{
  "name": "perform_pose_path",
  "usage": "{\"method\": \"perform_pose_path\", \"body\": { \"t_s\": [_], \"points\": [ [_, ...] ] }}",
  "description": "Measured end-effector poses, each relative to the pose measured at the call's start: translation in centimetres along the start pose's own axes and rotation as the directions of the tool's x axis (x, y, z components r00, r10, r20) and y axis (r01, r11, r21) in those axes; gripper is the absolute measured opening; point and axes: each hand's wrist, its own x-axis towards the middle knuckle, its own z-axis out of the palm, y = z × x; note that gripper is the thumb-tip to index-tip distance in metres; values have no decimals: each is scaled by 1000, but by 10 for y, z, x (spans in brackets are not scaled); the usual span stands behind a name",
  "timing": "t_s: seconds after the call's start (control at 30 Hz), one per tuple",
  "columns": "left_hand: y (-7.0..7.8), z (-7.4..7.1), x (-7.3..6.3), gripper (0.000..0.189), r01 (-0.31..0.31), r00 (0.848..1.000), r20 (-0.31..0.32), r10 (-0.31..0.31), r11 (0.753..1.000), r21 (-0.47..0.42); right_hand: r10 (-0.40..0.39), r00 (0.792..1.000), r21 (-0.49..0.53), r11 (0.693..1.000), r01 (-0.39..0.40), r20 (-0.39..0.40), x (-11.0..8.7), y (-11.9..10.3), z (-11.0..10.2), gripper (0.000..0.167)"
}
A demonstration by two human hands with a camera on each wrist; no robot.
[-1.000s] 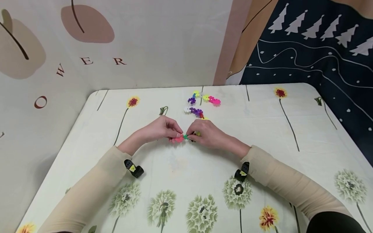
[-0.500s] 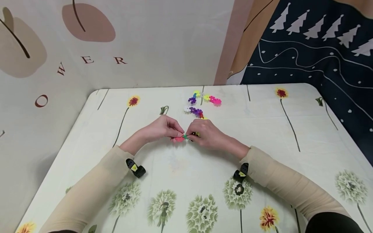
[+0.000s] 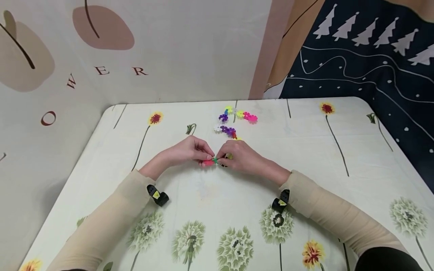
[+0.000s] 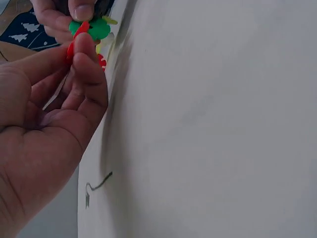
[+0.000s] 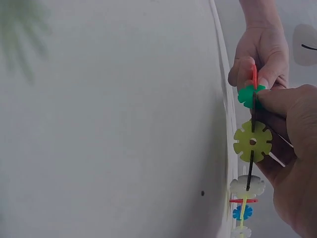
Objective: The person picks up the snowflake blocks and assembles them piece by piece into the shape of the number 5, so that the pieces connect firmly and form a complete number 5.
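Over the middle of the table, my left hand (image 3: 190,150) pinches a red snowflake disc (image 4: 80,29) between thumb and fingers. Facing it, my right hand (image 3: 244,156) pinches a green snowflake disc (image 5: 247,95). The red disc stands edge-on against the green one and meets it at the rim; how deep their slots engage cannot be told. From the green disc a chain runs through black discs seen edge-on, a yellow-green disc (image 5: 252,136), a whitish disc (image 5: 247,187) and a blue disc (image 5: 242,212). In the head view, my right hand hides much of this chain.
Beyond my hands lies a curving line of joined discs, with a purple disc (image 3: 223,117), a pink disc (image 3: 251,118) and a white disc (image 3: 218,128) among them. A flower-printed cloth (image 3: 203,195) covers the table. Printed hangings stand behind and at the right.
Both hands stay almost where they were, the left having shifted very slightly right. Each still pinches its disc, and the green disc appears a little turned.
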Motion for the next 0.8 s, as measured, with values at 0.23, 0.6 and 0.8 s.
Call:
{"method": "perform_pose_path", "body": {
  "t_s": [0.23, 0.6, 0.8],
  "points": [
    [-3, -14, 0, 25, 72, 997, -3, -72, 997, -6, 38, 999, 81, 996, -36, -26, -3, 1, -3, 9],
    [3, -30, 6, 25, 119, 993, -17, -119, 993, 4, 174, 969, 162, 976, -146, -177, -22, 6, -18, 11],
    [8, -40, 24, 23, 114, 990, -87, -112, 993, 23, 276, 922, 195, 954, -229, -271, -32, 5, -23, 11]
  ]
}}
